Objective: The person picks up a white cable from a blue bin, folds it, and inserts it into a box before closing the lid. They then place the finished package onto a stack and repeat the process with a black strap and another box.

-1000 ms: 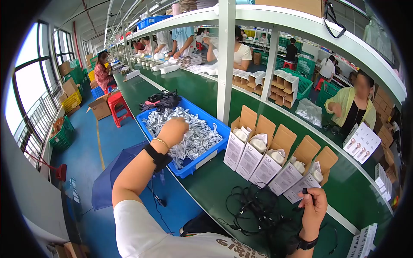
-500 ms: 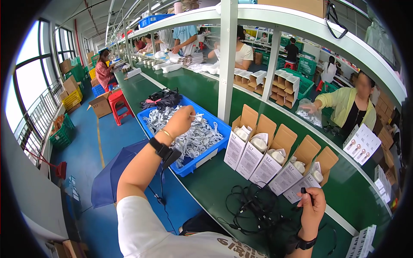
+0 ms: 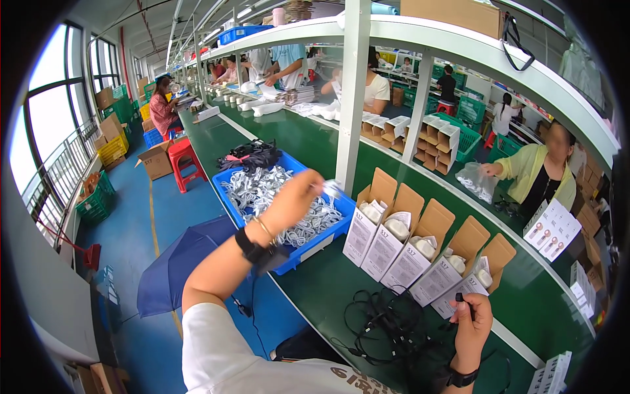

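Note:
My left hand (image 3: 303, 192) is raised over the right side of a blue bin (image 3: 293, 262). Its closed fingers hold a small bundle of white cable (image 3: 333, 190), smeared by motion. The bin is full of coiled white cables (image 3: 252, 190). Lower right, my right hand (image 3: 474, 325) pinches the end of a black cord (image 3: 459, 297) between thumb and fingers. A tangle of black cords (image 3: 384, 325) lies on the green bench beside that hand. Between my hands, several white cartons (image 3: 390, 259) stand in a row, flaps up, each with a white item and folded paper inside.
Black cords in bundles (image 3: 252, 155) lie behind the bin. A white post (image 3: 352, 98) rises beside it, under a shelf (image 3: 459, 41). Across the bench a person (image 3: 541, 164) holds a clear bag (image 3: 478, 180). A blue umbrella (image 3: 187, 266) and red stool (image 3: 185, 161) are on the left.
My left hand has moved right and slightly down, bringing the white cable toward the bin's right edge. My right hand stays nearly in place. The person opposite has shifted the clear bag.

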